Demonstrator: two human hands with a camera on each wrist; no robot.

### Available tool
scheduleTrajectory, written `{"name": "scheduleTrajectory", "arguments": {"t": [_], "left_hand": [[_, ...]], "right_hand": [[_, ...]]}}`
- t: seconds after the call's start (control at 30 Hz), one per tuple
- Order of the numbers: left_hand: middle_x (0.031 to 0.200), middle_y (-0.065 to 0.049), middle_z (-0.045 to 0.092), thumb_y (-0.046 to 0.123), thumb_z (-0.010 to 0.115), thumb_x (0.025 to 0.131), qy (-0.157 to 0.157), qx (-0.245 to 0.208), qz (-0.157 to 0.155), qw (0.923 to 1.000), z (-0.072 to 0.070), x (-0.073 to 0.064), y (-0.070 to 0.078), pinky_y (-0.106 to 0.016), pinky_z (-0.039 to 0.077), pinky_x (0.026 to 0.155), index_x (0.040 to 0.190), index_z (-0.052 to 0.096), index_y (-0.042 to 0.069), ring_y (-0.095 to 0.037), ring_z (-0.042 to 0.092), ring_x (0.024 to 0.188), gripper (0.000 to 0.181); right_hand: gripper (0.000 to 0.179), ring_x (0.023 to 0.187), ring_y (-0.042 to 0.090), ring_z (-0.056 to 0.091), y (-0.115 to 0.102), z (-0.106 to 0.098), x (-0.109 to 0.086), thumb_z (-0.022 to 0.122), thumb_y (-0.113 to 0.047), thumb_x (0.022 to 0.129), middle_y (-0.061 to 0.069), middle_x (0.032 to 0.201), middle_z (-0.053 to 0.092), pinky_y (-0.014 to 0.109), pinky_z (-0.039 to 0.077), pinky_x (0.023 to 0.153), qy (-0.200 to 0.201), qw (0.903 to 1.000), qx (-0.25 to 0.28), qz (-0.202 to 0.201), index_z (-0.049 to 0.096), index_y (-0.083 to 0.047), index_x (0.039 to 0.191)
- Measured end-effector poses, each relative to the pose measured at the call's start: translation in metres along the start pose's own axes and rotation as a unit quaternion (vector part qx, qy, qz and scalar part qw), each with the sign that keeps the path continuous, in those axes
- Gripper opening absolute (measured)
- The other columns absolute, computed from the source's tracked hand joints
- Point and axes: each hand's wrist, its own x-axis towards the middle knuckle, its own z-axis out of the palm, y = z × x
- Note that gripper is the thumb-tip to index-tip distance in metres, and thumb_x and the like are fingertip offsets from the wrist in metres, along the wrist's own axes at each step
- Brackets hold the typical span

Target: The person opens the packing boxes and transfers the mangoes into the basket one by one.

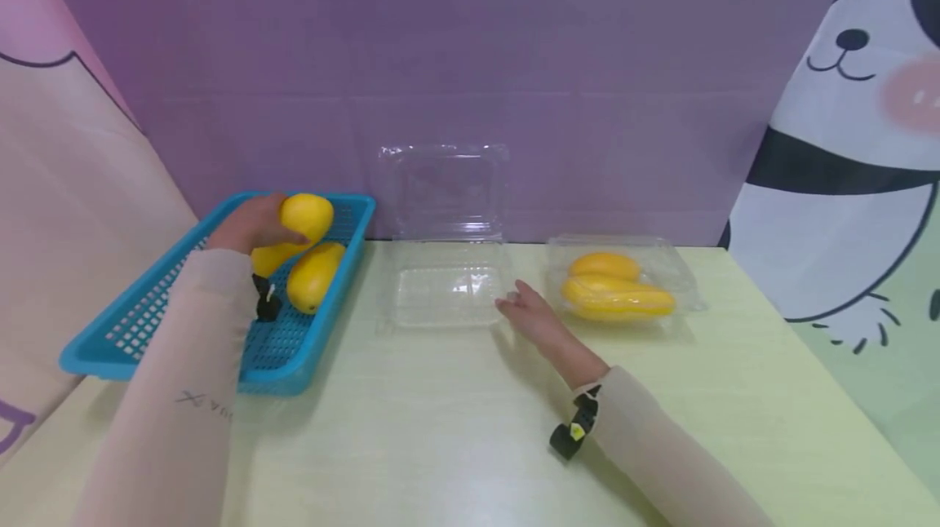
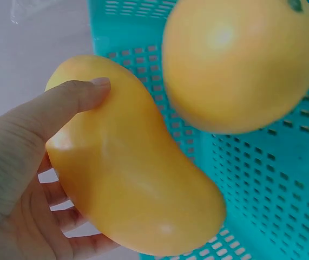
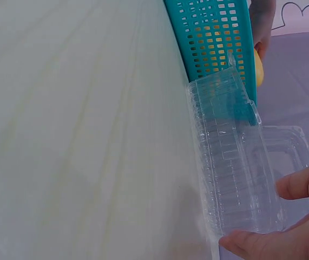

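Observation:
My left hand (image 1: 253, 225) is over the blue basket (image 1: 341, 339) and grips a yellow mango (image 2: 127, 162), thumb across its upper side and fingers behind it. Beside it, another mango (image 1: 316, 276) lies in the basket. In the middle of the table stands a clear plastic clamshell container (image 1: 441, 298), its lid (image 1: 448, 192) raised against the wall. My right hand (image 1: 532, 319) holds the container's right edge, with the rim between thumb and fingers in the right wrist view.
Right of my right hand sits a second clear container (image 1: 679, 278) with yellow mangoes (image 1: 617, 298) inside. A purple wall (image 1: 455, 37) rises behind the pale table (image 1: 411, 437). Panda-print cloth (image 1: 852, 225) borders the right side.

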Motion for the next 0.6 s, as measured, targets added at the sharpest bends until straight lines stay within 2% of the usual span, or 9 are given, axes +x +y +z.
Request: {"name": "scheduleTrajectory", "arguments": {"t": [0.27, 0.43, 0.53, 0.6], "left_hand": [[0.136, -0.039, 0.029, 0.038, 0.064, 0.086, -0.006, -0.016, -0.040, 0.9990, 0.009, -0.006, -0.010, -0.064, 0.032, 0.098, 0.141, 0.016, -0.013, -0.053, 0.034, 0.118, 0.089], [0.138, -0.042, 0.022, 0.039, 0.060, 0.088, -0.018, -0.029, -0.069, 0.9970, 0.016, -0.010, -0.020, -0.064, 0.031, 0.099, 0.142, 0.005, -0.015, -0.056, 0.030, 0.120, 0.094], [0.137, -0.044, 0.020, 0.041, 0.058, 0.088, -0.025, -0.021, -0.086, 0.9957, 0.019, -0.013, -0.026, -0.063, 0.033, 0.098, 0.141, 0.002, -0.018, -0.057, 0.030, 0.120, 0.097], [0.135, -0.044, 0.023, 0.042, 0.058, 0.087, -0.026, -0.013, -0.093, 0.9953, 0.022, -0.014, -0.029, -0.063, 0.035, 0.097, 0.140, 0.005, -0.019, -0.056, 0.032, 0.118, 0.096]], "right_hand": [[0.072, 0.133, 0.043, 0.031, -0.001, 0.000, -0.001, 0.050, -0.025, 0.096, 0.027, 0.148, 0.027, 0.053, 0.025, 0.109, 0.002, 0.9999, -0.008, 0.011, 0.010, 0.001, 0.149], [0.072, 0.134, 0.043, 0.030, -0.001, -0.001, -0.003, 0.050, -0.026, 0.096, 0.027, 0.148, 0.027, 0.053, 0.025, 0.109, 0.000, 0.9999, -0.009, 0.010, 0.009, 0.000, 0.149], [0.072, 0.134, 0.043, 0.030, -0.002, 0.000, -0.004, 0.050, -0.027, 0.096, 0.027, 0.148, 0.026, 0.054, 0.025, 0.109, -0.001, 0.9999, -0.010, 0.006, 0.010, 0.000, 0.149], [0.072, 0.134, 0.043, 0.030, -0.003, 0.000, -0.004, 0.050, -0.027, 0.096, 0.027, 0.148, 0.026, 0.053, 0.026, 0.109, -0.001, 0.9999, -0.012, 0.006, 0.010, 0.000, 0.149]]}}
